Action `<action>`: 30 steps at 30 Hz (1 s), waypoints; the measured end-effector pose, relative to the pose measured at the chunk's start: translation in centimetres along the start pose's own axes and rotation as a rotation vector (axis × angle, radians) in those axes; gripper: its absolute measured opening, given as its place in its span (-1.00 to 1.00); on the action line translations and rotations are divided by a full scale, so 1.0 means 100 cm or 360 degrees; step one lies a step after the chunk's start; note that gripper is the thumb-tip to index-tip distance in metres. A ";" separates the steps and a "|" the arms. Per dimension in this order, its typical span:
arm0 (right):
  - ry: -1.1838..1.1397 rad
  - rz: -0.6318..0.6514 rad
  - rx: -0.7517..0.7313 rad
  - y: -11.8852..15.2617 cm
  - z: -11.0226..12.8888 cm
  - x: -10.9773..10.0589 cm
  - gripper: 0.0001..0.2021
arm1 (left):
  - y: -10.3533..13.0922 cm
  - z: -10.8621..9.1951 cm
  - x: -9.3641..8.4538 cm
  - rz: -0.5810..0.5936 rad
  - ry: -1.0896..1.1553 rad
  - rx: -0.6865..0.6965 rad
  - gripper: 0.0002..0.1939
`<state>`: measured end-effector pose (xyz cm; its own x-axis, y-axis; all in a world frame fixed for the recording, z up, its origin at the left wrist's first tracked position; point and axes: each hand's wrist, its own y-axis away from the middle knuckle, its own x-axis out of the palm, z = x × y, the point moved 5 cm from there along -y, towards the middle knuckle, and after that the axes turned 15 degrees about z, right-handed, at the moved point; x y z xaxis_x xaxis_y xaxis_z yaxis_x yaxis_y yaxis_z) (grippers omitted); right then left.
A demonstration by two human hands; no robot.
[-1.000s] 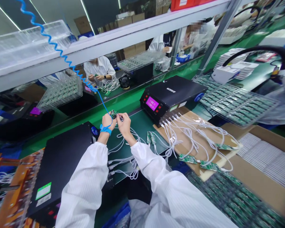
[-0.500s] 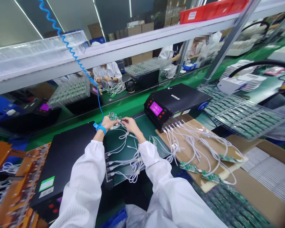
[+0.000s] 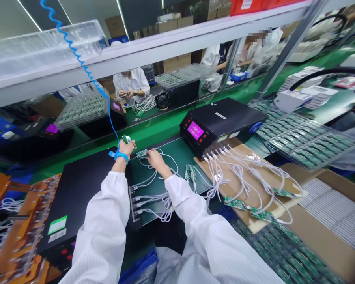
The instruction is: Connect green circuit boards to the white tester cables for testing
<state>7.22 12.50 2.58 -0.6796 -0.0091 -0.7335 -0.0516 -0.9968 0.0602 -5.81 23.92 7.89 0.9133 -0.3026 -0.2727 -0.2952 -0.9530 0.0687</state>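
Two hands reach over the green mat. Left hand pinches a small board; right hand, fingers seemingly loose, touches another board beside white cables.

Both white-sleeved arms stretch forward. The left hand is raised with fingers curled closed. The right hand lies low, palm down, fingers extended.

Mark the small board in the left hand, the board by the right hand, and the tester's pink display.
small circuit board [image 3: 126, 138], head view, its green face.
second circuit board [image 3: 141, 153], head view, its middle.
pink display [image 3: 195, 130], head view, screen centre.
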 end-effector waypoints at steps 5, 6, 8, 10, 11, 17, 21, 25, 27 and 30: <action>0.0149 0.0034 0.0201 0.050 -0.047 -0.033 -0.91 | 0.006 -0.003 0.009 0.0031 0.0190 -0.0201 -0.92; 0.0187 0.0069 0.0261 0.059 -0.056 -0.037 -0.95 | 0.007 -0.005 0.010 0.0040 0.0217 -0.0221 -0.92; 0.0250 0.0144 0.0355 0.073 -0.067 -0.038 -0.97 | 0.010 -0.007 0.013 0.0057 0.0259 -0.0249 -0.93; 0.0313 0.0222 0.0432 0.081 -0.070 -0.034 -0.96 | 0.014 -0.009 0.014 0.0064 0.0288 -0.0261 -0.92; 0.0346 0.0261 0.0470 0.083 -0.070 -0.031 -0.95 | 0.015 -0.010 0.015 0.0067 0.0298 -0.0260 -0.91; 0.0519 0.0413 0.0578 0.088 -0.061 -0.022 -0.71 | 0.020 -0.016 0.015 0.0102 0.0326 -0.0213 -0.75; 0.0605 0.0455 0.0550 0.092 -0.055 -0.020 -0.66 | 0.023 -0.017 0.019 0.0196 0.0319 -0.0254 -0.73; 0.0655 0.0478 0.0507 0.091 -0.052 -0.015 -0.70 | 0.029 -0.012 0.028 0.0384 0.0294 -0.0396 -0.74; 0.0663 0.0480 0.0481 0.090 -0.051 -0.014 -0.70 | 0.031 -0.010 0.030 0.0436 0.0291 -0.0441 -0.74; 0.0651 0.0476 0.0440 0.088 -0.050 -0.014 -0.67 | 0.030 -0.008 0.031 0.0454 0.0303 -0.0472 -0.75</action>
<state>11.32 3.34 0.76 -0.3587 -0.3718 -0.8562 -0.1278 -0.8890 0.4397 -3.64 20.12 8.04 0.8507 -0.5251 -0.0235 -0.4746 -0.7866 0.3949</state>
